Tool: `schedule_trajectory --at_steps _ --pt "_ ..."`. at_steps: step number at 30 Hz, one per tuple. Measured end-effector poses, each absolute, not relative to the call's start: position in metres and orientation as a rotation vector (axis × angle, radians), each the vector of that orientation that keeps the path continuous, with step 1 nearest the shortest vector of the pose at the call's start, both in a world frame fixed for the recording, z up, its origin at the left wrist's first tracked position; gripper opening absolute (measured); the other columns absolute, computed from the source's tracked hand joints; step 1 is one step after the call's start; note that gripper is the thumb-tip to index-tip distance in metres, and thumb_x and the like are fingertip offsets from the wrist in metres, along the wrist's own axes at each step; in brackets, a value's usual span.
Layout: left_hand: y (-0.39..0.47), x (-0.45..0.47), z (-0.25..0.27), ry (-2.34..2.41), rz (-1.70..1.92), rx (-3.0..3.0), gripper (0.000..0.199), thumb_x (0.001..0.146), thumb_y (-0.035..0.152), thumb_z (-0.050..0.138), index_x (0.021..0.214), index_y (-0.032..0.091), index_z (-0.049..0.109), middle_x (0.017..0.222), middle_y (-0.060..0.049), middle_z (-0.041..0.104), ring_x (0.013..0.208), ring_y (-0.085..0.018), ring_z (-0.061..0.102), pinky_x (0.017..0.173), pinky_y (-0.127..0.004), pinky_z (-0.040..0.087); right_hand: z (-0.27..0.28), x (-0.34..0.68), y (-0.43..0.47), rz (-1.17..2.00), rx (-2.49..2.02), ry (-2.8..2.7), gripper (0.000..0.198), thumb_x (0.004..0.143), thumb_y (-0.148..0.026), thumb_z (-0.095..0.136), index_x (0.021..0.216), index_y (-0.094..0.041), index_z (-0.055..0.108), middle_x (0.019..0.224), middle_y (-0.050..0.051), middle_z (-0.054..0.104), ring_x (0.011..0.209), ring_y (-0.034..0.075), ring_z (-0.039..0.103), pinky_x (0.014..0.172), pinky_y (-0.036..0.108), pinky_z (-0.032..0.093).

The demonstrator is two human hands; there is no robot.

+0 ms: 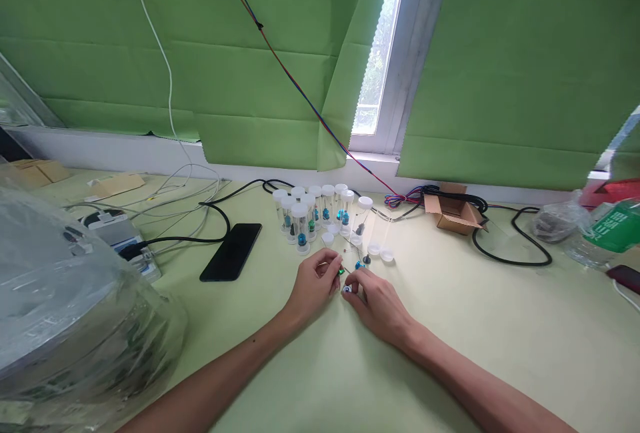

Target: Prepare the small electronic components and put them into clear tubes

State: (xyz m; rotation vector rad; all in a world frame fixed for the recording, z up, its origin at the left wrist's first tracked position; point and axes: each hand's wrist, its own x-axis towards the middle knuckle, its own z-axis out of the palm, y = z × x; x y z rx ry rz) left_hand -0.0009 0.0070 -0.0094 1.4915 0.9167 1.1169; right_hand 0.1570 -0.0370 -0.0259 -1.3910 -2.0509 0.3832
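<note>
My left hand [316, 277] is closed in a pinch on a small green piece [341, 271], its exact kind too small to make out. Beside it, my right hand [374, 297] pinches a small white piece with a dark centre [347, 290]. The fingertips of both hands are close together above the table. Just beyond them lie a small blue piece [359, 265] and a small dark piece [367, 259]. Several clear tubes with white caps [301, 229] stand upright behind, with blue, green or dark parts inside. White caps [387, 255] lie loose to the right.
A black phone [231, 252] lies at left, near a power strip [137, 253] and cables. A large plastic-wrapped roll [85, 326] fills the left front. An open cardboard box [453, 213], a black cable [520, 263] and a plastic bottle [610, 233] are at right.
</note>
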Motion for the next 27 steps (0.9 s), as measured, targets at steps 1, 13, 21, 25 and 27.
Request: schedule_trajectory --at_steps 1,13,21,25,27 --pt "0.0071 -0.0009 -0.0092 0.919 1.116 1.494 0.025 0.085 0.043 0.057 0.078 0.018 0.058 0.061 0.003 0.054 0.046 -0.009 0.046 0.046 -0.022 0.036 -0.0257 0.1570 -0.0373 0.383 -1.392 -2.055 0.005 0.087 -0.017 0.055 0.090 -0.020 0.057 0.086 0.002 0.062 0.074 0.016 0.058 0.068 0.028 0.042" --pt "0.0058 -0.0002 -0.0053 0.905 1.097 1.475 0.027 0.086 0.043 0.056 0.079 0.017 0.060 0.062 0.002 0.056 0.045 -0.008 0.046 0.047 -0.022 0.038 -0.0259 0.1565 -0.0385 0.424 -1.229 -1.887 0.009 0.091 -0.019 0.051 0.098 -0.019 0.057 0.091 0.004 0.063 0.060 0.012 0.052 0.061 0.026 0.044" --pt "0.0049 0.0008 -0.0041 0.869 1.052 1.491 0.029 0.085 0.044 0.057 0.077 0.017 0.063 0.061 0.002 0.056 0.047 -0.010 0.046 0.048 -0.023 0.038 -0.0228 0.1560 -0.0389 0.406 -1.187 -1.875 0.013 0.093 -0.023 0.050 0.095 -0.019 0.062 0.079 0.002 0.057 0.060 0.013 0.050 0.060 0.026 0.045" --pt "0.0044 0.0018 -0.0042 0.860 1.045 1.489 0.027 0.083 0.043 0.058 0.077 0.017 0.064 0.067 0.000 0.060 0.051 -0.010 0.048 0.048 -0.023 0.038 -0.0231 0.1556 -0.0388 0.462 -1.166 -1.804 0.014 0.092 -0.027 0.053 0.093 -0.019 0.064 0.078 0.003 0.058 0.065 0.014 0.054 0.060 0.025 0.046" --pt "0.0035 0.0022 -0.0033 0.854 1.042 1.484 0.027 0.083 0.042 0.058 0.077 0.016 0.064 0.068 0.000 0.060 0.052 -0.010 0.048 0.049 -0.023 0.038 -0.0237 0.1554 -0.0389 0.476 -1.160 -1.779 0.014 0.092 -0.028 0.053 0.091 -0.019 0.064 0.077 0.003 0.058 0.065 0.014 0.055 0.060 0.025 0.047"
